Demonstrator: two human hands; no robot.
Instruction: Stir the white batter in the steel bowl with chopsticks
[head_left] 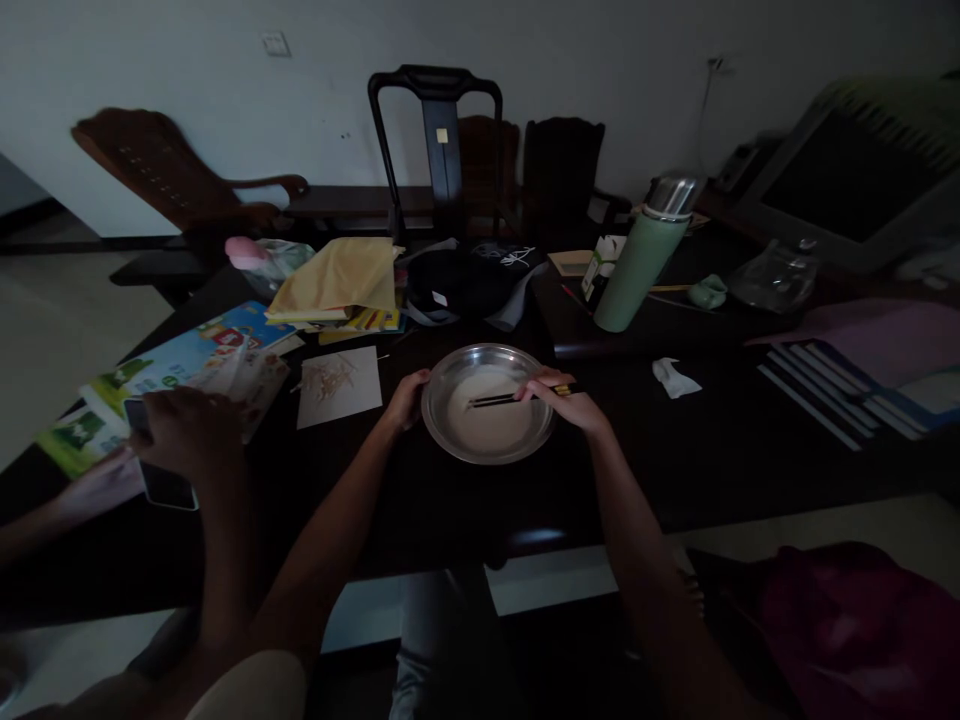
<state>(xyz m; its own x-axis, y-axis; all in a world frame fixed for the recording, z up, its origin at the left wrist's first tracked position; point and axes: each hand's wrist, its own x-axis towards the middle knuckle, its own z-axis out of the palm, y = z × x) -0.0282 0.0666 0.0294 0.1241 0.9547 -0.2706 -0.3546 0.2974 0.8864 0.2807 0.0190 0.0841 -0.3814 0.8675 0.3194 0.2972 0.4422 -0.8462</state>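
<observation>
A dark worktop spans a dimly lit room, with a carved wooden armchair to the far left and a black high-backed chair facing the person from its far side. A bulky monitor stands at the far right. A black bag lies toward the back, and just in front of it, near the worktop's front edge, sits a shallow metal bowl containing a pale mixture. A green flask with a metal cap stands to the bowl's right, beyond its rim. On the left, a sheet of white paper bears a loose scatter of small pale sticks. The person's left hand has its grip clamped on the bowl's left rim; the right hand, over the opposite rim, has its grip closed around dark chopsticks, their tips pointing left at the mixture. At left, a co-worker's hand is on a phone, with another hand close beside it. A crumpled white tissue lies right of the bowl, well apart from it.
</observation>
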